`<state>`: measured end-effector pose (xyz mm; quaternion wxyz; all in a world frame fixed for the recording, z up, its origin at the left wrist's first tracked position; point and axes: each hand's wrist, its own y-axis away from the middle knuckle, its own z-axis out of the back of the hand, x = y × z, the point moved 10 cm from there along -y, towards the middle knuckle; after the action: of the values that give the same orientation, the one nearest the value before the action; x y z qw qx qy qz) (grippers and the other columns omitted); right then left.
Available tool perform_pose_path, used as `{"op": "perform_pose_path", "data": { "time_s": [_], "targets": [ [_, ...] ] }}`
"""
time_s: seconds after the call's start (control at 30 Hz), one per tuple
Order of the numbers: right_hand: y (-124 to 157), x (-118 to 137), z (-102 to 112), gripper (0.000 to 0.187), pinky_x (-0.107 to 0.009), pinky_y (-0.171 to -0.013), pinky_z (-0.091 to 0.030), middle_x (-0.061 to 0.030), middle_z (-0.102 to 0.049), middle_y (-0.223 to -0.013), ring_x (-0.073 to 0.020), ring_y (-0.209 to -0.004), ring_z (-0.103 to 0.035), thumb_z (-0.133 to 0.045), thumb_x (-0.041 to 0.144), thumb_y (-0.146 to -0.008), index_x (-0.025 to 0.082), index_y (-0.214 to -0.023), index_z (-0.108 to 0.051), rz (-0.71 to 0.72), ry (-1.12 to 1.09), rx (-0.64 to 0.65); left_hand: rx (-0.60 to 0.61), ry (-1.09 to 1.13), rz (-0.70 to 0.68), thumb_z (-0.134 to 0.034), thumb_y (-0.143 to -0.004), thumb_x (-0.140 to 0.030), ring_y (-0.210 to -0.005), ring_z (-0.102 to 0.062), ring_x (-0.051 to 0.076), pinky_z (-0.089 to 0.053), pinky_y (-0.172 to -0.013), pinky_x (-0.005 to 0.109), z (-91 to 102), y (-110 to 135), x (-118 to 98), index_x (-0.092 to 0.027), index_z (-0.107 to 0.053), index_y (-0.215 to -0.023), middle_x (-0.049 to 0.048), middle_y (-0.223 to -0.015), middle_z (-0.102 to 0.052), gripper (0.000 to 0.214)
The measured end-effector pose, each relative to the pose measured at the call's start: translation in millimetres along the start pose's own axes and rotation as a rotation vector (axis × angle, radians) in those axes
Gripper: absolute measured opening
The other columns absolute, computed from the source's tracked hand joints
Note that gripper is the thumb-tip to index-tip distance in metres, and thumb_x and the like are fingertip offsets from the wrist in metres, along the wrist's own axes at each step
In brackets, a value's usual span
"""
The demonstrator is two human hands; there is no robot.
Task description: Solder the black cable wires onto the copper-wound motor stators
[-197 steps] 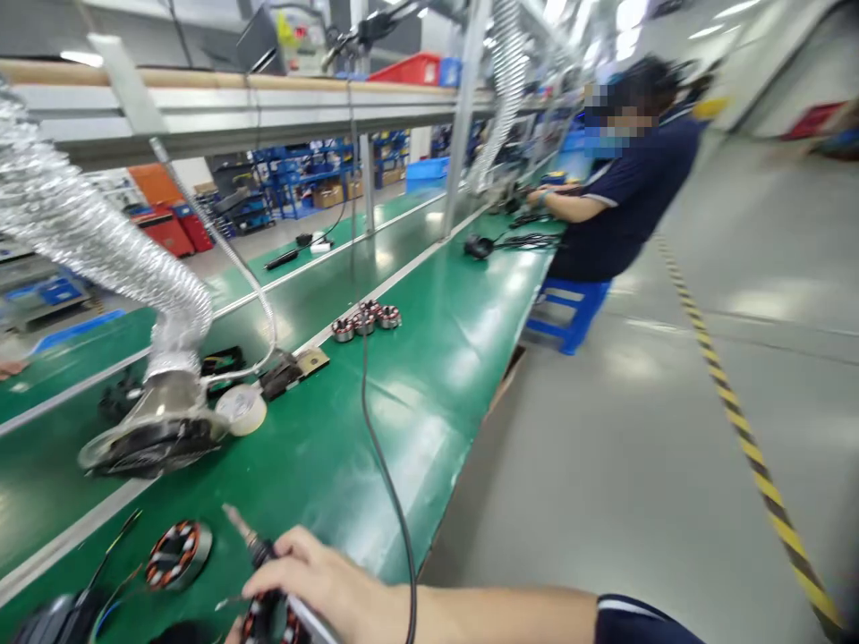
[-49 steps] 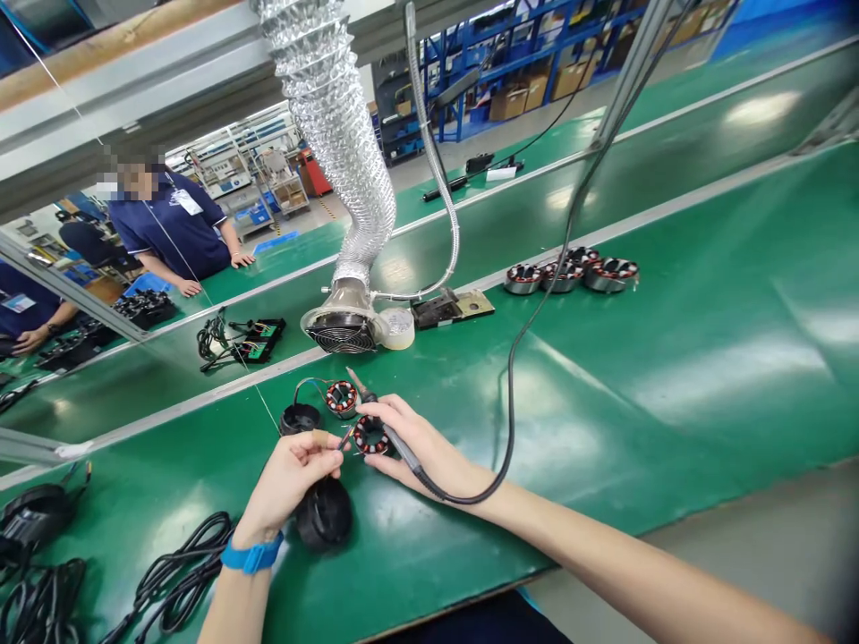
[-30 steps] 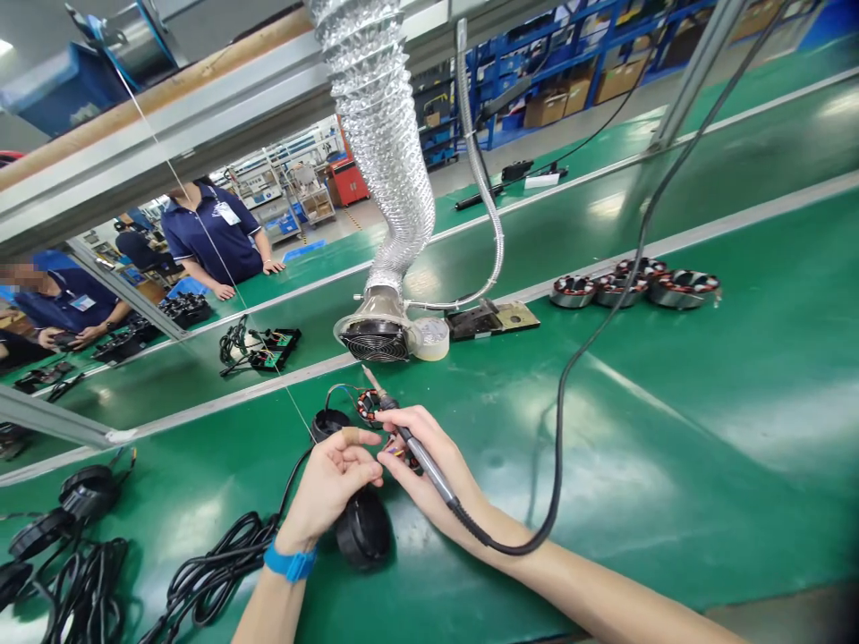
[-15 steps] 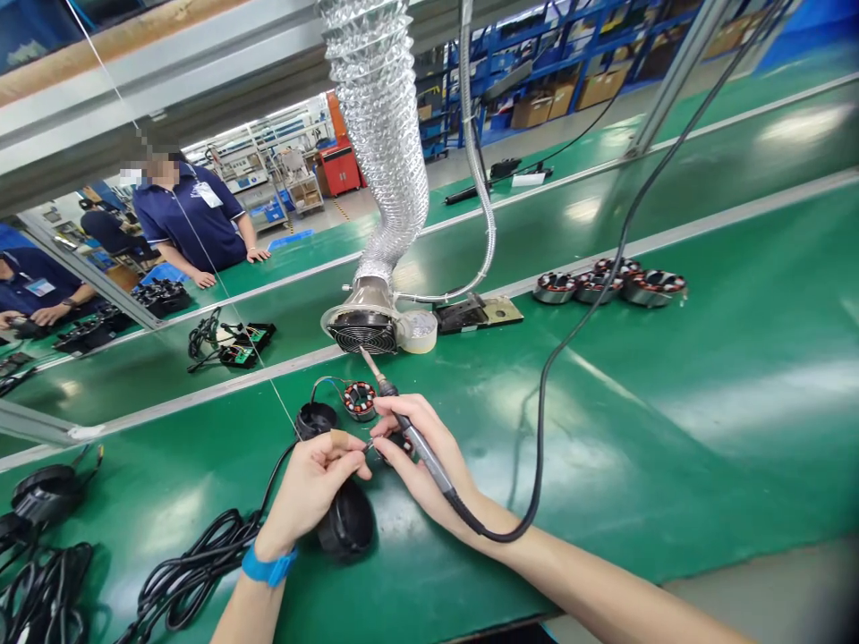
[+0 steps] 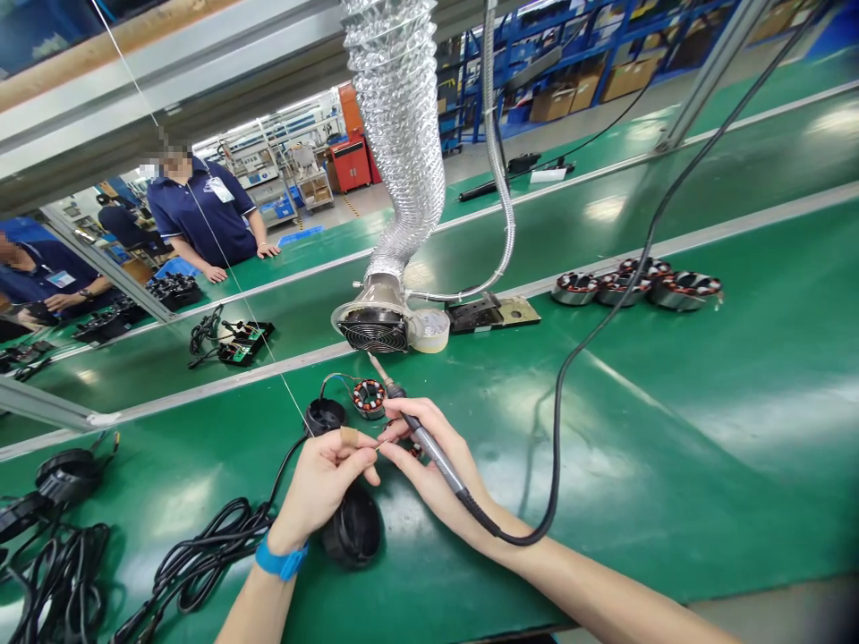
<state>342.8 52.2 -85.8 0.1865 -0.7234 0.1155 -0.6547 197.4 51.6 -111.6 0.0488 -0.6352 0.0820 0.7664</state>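
My right hand (image 5: pixel 429 456) is shut around a soldering iron (image 5: pixel 429 438), whose thin tip points up and away over the green bench. My left hand (image 5: pixel 322 483), with a tan tape wrap on one finger, pinches a thin wire (image 5: pixel 384 441) close to my right fingers. A copper-wound motor stator (image 5: pixel 369 398) with thin leads lies just beyond my hands. A second stator (image 5: pixel 414 451) is mostly hidden under my right hand. Two black round motor housings (image 5: pixel 326 416) (image 5: pixel 352 529) sit beside my left hand, joined to a black cable (image 5: pixel 285 483).
Just beyond stand a silver flexible fume duct (image 5: pixel 395 116) ending in a fan hood (image 5: pixel 372 328), a tape roll (image 5: pixel 430 331) and a metal plate (image 5: pixel 493 313). Several stators (image 5: pixel 637 288) lie right. Coiled black cables (image 5: pixel 67 563) lie left. A co-worker (image 5: pixel 201 210) stands across the benches.
My view has swung from along the bench to across it. My hands have come together over the bench, and the iron's tip has shifted slightly between recent frames.
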Motion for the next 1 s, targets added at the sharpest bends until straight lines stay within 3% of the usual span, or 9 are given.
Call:
{"op": "perform_pose_path", "data": {
  "time_s": [0.27,0.43,0.53,0.67,0.73,0.83,1.0],
  "targets": [
    [2.0,-9.3,-0.5,0.036,-0.026,-0.075,-0.056,-0.0020,-0.054,-0.103,-0.0108,-0.074,-0.066,-0.066,0.015,-0.084,0.027,-0.117,-0.059,-0.075,-0.019,-0.014,0.002,0.054,-0.018,-0.072,-0.081,-0.036,-0.054,-0.059,0.011,-0.045,-0.062,0.023,-0.7,0.1,-3.4,-0.014,-0.066,-0.088,0.0007,-0.056,-0.067,0.024],
    [8.2,-16.5,-5.6,0.040,-0.026,-0.072,-0.057,-0.0029,-0.056,-0.102,-0.0108,-0.070,-0.064,-0.066,0.014,-0.082,0.025,-0.119,-0.057,-0.132,-0.049,-0.010,-0.116,0.092,-0.022,-0.075,-0.077,-0.033,-0.049,-0.050,0.007,-0.039,-0.053,0.019,12.0,-2.6,-2.4,-0.015,-0.065,-0.083,-0.0036,-0.059,-0.059,0.022],
    [9.8,-4.7,-4.8,0.039,-0.027,-0.073,-0.058,-0.0036,-0.055,-0.104,-0.0116,-0.072,-0.064,-0.064,0.012,-0.084,0.027,-0.120,-0.056,-0.025,0.053,-0.010,-0.137,0.108,-0.014,-0.077,-0.075,-0.033,-0.050,-0.047,0.006,-0.038,-0.051,0.019,14.3,-3.0,-1.2,-0.014,-0.066,-0.082,-0.0028,-0.064,-0.059,0.023],
    [11.4,27.3,-4.1,0.048,-0.033,-0.088,-0.055,-0.0078,-0.053,-0.115,-0.0194,-0.099,-0.063,-0.067,0.012,-0.084,0.028,-0.127,-0.053,0.254,0.294,-0.027,-0.122,0.051,-0.006,-0.076,-0.075,-0.032,-0.052,-0.047,0.007,-0.039,-0.052,0.019,10.8,-1.6,0.1,-0.014,-0.067,-0.082,-0.0027,-0.060,-0.058,0.021],
    [12.4,36.6,-11.1,0.052,-0.034,-0.091,-0.054,-0.0088,-0.052,-0.116,-0.0210,-0.105,-0.061,-0.067,0.012,-0.084,0.028,-0.131,-0.051,0.337,0.320,0.011,-0.115,0.028,-0.011,-0.075,-0.075,-0.031,-0.059,-0.053,0.010,-0.043,-0.058,0.020,7.5,-0.3,-1.9,-0.014,-0.067,-0.082,0.0009,-0.069,-0.064,0.020],
    [14.0,42.8,-26.0,0.052,-0.033,-0.091,-0.054,-0.0097,-0.051,-0.116,-0.0213,-0.105,-0.060,-0.063,0.008,-0.085,0.027,-0.132,-0.050,0.392,0.336,0.063,-0.110,-0.030,-0.048,-0.072,-0.075,-0.029,-0.070,-0.061,0.015,-0.049,-0.066,0.024,2.8,3.1,-10.6,-0.015,-0.067,-0.082,0.0037,-0.077,-0.069,0.016],
    [13.0,43.4,-46.7,0.052,-0.029,-0.083,-0.056,-0.0102,-0.048,-0.117,-0.0163,-0.088,-0.061,-0.054,0.006,-0.087,0.024,-0.135,-0.049,0.377,0.383,0.092,-0.140,-0.230,-0.073,-0.063,-0.072,-0.022,-0.069,-0.062,0.019,-0.050,-0.065,0.025,5.1,8.8,-15.6,-0.015,-0.069,-0.078,0.0032,-0.073,-0.070,0.010]
  ]
}}
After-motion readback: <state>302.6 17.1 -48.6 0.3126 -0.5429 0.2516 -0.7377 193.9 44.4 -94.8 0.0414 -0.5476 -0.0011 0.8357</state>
